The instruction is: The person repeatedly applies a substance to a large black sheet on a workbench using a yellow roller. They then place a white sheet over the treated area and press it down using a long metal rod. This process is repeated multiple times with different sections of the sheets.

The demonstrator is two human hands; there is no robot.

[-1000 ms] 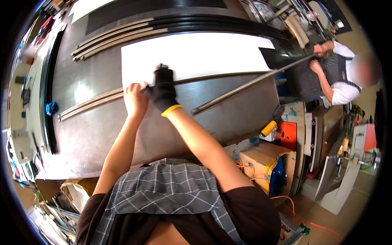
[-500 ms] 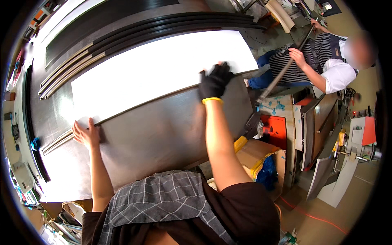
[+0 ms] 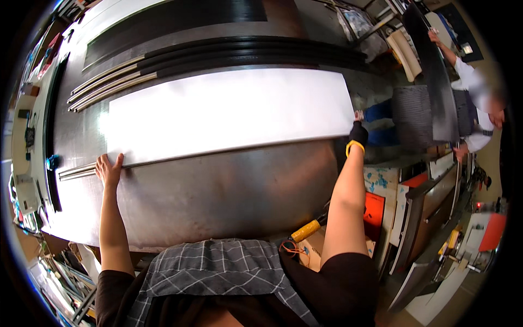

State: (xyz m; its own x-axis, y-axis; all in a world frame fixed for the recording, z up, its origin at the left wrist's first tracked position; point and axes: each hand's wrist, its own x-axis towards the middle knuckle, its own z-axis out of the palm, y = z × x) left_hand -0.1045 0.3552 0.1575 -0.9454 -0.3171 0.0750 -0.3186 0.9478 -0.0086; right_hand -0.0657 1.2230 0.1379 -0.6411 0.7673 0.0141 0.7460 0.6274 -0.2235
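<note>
1. Head view is showing the big grey metal desk (image 3: 218,196) spreading under me from my waist outward, its sheen catching the light.
2. Lying across the middle of that desk is a long white panel (image 3: 229,117), running from near my left side all the way past the right edge; it is glaring bright, so I cannot tell its surface detail.
3. Beyond the panel, long black strips (image 3: 256,52) are lying side by side along the far part of the desk, and pale metal rails (image 3: 103,87) are fanning out at their left end.
4. A co-worker (image 3: 474,120) in a white top is standing off to the far right, well apart from the desk, holding a long dark board (image 3: 436,76) upright.
5. My left hand (image 3: 109,170), bare, is pressing flat with spread fingers on the near left corner of the white panel, where a thin metal bar (image 3: 76,172) is sticking out just beside it; the grip is released, palm down, not closed round anything.
6. My right hand (image 3: 358,133), in a black glove with a yellow cuff, is grasping the near right corner of the panel at the desk's right edge.
7. A yellow tool handle (image 3: 305,230) is poking out below the desk, near my right elbow.
</note>
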